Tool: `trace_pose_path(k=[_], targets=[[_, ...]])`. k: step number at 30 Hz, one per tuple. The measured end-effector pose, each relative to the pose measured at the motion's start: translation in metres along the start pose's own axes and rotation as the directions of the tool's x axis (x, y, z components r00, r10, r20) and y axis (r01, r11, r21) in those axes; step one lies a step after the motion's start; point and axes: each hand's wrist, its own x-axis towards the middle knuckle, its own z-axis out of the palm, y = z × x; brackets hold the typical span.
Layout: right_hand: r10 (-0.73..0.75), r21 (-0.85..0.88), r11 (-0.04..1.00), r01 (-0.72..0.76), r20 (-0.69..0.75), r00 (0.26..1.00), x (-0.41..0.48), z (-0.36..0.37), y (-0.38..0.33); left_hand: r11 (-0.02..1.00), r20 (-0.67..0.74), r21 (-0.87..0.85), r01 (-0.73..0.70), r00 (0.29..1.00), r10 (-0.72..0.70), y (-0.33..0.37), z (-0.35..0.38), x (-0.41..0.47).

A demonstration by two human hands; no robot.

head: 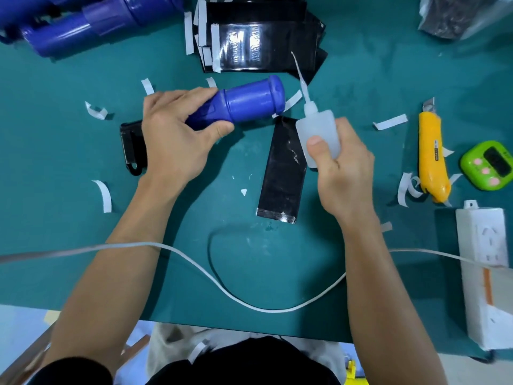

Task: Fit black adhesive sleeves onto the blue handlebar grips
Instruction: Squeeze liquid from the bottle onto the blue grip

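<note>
White cable (pixel 249 304) sags nearest me, below the flat black sleeve (pixel 281 170). Far up-left of the sleeve, spare blue grips (pixel 83 26) are cut off by the frame. A black item (pixel 131 147) left of the sleeve is half hidden under my left hand (pixel 172 134). That hand wraps the blue grip (pixel 249 102) just up-left of the sleeve. My right hand (pixel 341 173), apart from the left, clamps a squeeze bottle (pixel 316 129) over the sleeve's top-right corner, thumb pressing.

A sleeve (pixel 280 173) lies mid-worktop (pixel 249 259), between the left hand (pixel 172 134) and the right hand (pixel 344 176). The grip (pixel 249 102) is held over its far end, with the bottle (pixel 317 132) just right of that. A stack (pixel 263 43) lies behind and spare grips (pixel 83 26) far left. To the right are a knife (pixel 431 151), a timer (pixel 488 165) and, nearer, a socket strip (pixel 483 262). A cable (pixel 194 262) runs across the near side. Under the left hand is perhaps a clip (pixel 131 148).
</note>
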Motion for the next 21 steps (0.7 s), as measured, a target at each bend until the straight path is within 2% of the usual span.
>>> trace_pose_path(k=[2,7,10,12,14,17,19,21], targets=[[-0.019,-0.069,0.997,0.018,-0.013,1.0,-0.003,-0.004,-0.004,0.999,0.021,0.033,-0.003,1.0,0.002,0.0,0.0,-0.001],[-0.096,-0.224,0.974,0.039,-0.25,0.964,-0.014,-0.016,-0.007,0.996,0.017,0.076,-0.041,0.999,0.04,0.001,0.0,-0.001],[-0.081,-0.23,0.973,0.005,-0.323,0.943,-0.008,-0.028,0.0,0.991,0.03,0.096,-0.089,0.996,0.087,0.003,-0.001,-0.001],[0.02,-0.05,0.998,-0.038,-0.318,0.948,-0.003,-0.034,0.002,0.981,0.083,0.115,-0.155,0.986,0.146,0.005,0.001,-0.002],[0.102,0.297,0.955,-0.015,-0.28,0.955,0.0,-0.035,0.001,0.971,0.118,0.12,-0.205,0.974,0.191,0.008,0.006,-0.005],[0.109,0.684,0.729,0.031,-0.16,0.981,0.004,-0.036,-0.003,0.94,0.135,0.11,-0.322,0.942,0.307,0.017,0.016,-0.01],[0.119,0.812,0.582,-0.04,-0.037,0.992,0.004,-0.037,-0.003,0.912,0.146,0.12,-0.393,0.915,0.376,0.021,0.022,-0.011],[0.142,0.855,0.504,-0.125,0.06,0.988,0.003,-0.038,0.0,0.895,0.154,0.175,-0.41,0.91,0.386,0.022,0.022,-0.011]])
